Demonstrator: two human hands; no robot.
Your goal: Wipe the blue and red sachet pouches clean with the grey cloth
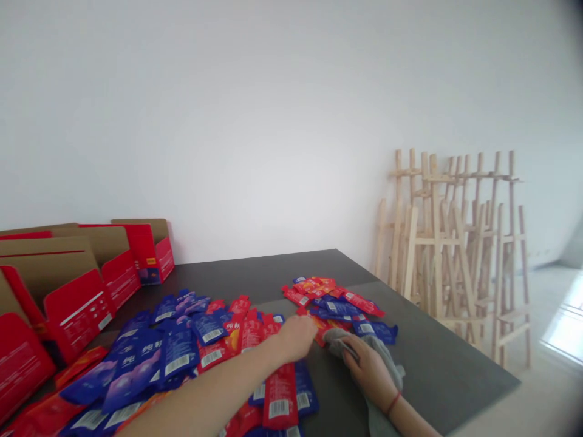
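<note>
while packets (178,347) strew the table (437,370), easels (436,221) stand near the wall (273,133)

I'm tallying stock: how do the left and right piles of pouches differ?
The left pile is larger and sprawls to the picture's bottom edge; the right pile is a compact cluster. The left pile lies beside the red cartons; the right pile is nearer the right edge of the dark table. The left forearm crosses in front of the left pile; the grey cloth lies by the right pile. Both mix red and blue pouches.
</note>
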